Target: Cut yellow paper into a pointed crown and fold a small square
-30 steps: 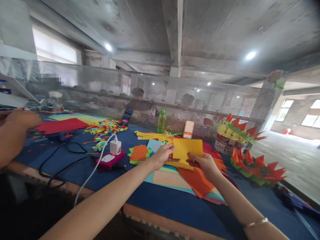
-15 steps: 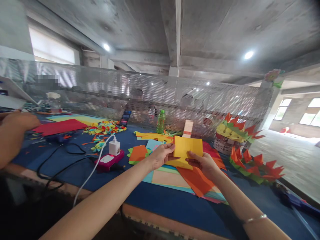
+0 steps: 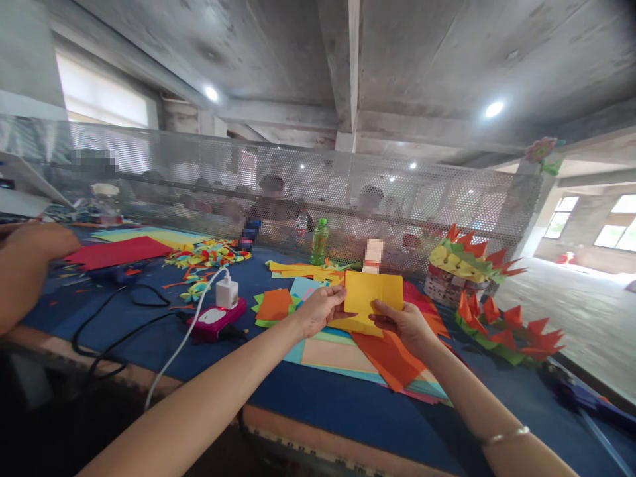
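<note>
A folded yellow paper sheet [image 3: 373, 297] is held up above the blue table [image 3: 348, 411]. My left hand [image 3: 320, 308] pinches its left edge. My right hand [image 3: 402, 324] pinches its lower edge from the right. Under both hands lies a stack of coloured paper sheets [image 3: 358, 358], with an orange sheet [image 3: 392, 361] on top.
A pink phone [image 3: 216, 316] with a white charger [image 3: 227, 291] and cables lies to the left. A green bottle [image 3: 320, 242] stands by the perforated metal screen [image 3: 298, 192]. Paper crowns [image 3: 501, 328] sit at right. Another person's arm [image 3: 24, 258] reaches in at far left.
The view shifted slightly; both hands and the yellow sheet stay nearly where they were.
</note>
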The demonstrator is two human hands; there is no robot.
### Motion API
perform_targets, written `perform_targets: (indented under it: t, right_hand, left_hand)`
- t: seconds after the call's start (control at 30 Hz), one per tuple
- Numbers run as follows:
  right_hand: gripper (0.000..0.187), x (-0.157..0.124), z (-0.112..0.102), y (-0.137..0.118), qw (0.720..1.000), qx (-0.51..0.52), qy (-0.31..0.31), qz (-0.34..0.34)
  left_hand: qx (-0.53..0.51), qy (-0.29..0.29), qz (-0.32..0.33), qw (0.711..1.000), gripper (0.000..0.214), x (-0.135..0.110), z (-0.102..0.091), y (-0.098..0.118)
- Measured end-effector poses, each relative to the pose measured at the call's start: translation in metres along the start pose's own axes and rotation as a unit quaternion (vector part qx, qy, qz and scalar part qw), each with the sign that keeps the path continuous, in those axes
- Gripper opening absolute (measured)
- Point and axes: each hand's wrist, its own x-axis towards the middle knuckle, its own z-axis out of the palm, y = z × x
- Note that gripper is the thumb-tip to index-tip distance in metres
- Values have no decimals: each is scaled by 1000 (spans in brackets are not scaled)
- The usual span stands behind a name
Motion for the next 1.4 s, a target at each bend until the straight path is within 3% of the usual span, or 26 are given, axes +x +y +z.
perform_targets:
  t: [0.27, 0.37, 0.53, 0.67, 0.87, 1.13, 1.4]
  right_hand:
    - [44, -4, 4, -2, 1000, -13, 15, -15]
    - [44, -4, 4, 0, 998, -47, 7, -31]
    - [45, 0, 3, 7, 995, -86, -15, -49]
    - [44, -1, 3, 11, 993, -99, -28, -54]
    - [49, -4, 3, 7, 985, -122, -101, -67]
    - [41, 2, -1, 16, 980, -156, -81, -95]
    - [30, -2, 4, 15, 979, -158, -69, -106]
  left_hand:
    - [104, -21, 35, 994, 34, -6, 7, 2]
    - [150, -4, 36, 988, 40, -5, 7, 1]
    - [180, 57, 52, 981, 26, 3, -1, -5]
    - [208, 66, 60, 974, 14, 8, -9, -9]
    - [321, 64, 69, 942, 18, 13, -20, -16]
    - [342, 43, 59, 937, 23, 13, -24, -24]
    - [351, 46, 116, 928, 15, 12, -17, -20]
